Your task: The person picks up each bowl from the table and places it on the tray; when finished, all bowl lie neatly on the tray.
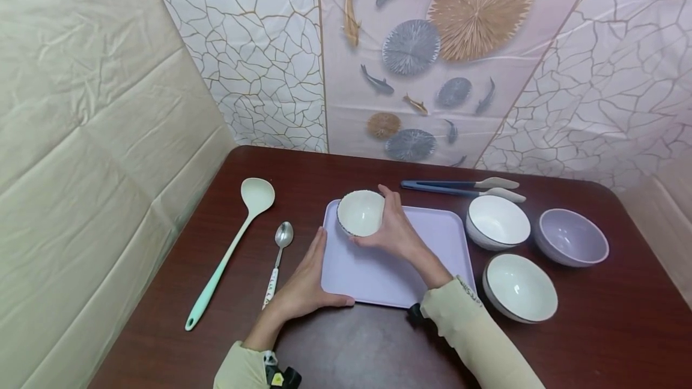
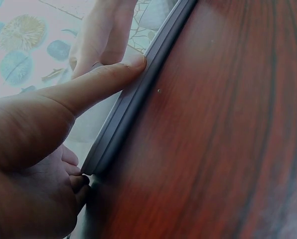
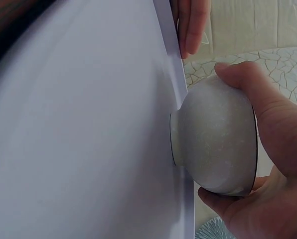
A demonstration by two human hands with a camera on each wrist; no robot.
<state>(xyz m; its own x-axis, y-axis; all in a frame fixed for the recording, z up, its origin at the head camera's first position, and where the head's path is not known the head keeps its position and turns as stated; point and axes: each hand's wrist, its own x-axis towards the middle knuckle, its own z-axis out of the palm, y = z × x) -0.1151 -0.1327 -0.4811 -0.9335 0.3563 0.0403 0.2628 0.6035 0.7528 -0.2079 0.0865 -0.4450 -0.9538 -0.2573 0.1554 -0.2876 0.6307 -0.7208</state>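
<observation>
My right hand (image 1: pixel 396 228) grips a small white bowl (image 1: pixel 361 214) by its side, thumb and fingers spread around it. The bowl is upright over the far left part of a lilac rectangular tray (image 1: pixel 427 266). In the right wrist view the foot of the bowl (image 3: pixel 216 139) is at the tray surface; whether it touches I cannot tell. My left hand (image 1: pixel 305 284) rests at the tray's near left corner, fairly straight fingers along the left edge and thumb against the front edge. The left wrist view shows that thumb on the tray's rim (image 2: pixel 123 122).
Right of the tray stand a white bowl (image 1: pixel 497 223), a purple bowl (image 1: pixel 572 237) and a dark-rimmed white bowl (image 1: pixel 520 288). Blue-handled tongs (image 1: pixel 459 188) lie behind it. To the left lie a metal spoon (image 1: pixel 283 236) and a pale green ladle (image 1: pixel 232 251). Fabric walls surround the brown table (image 1: pixel 178 353).
</observation>
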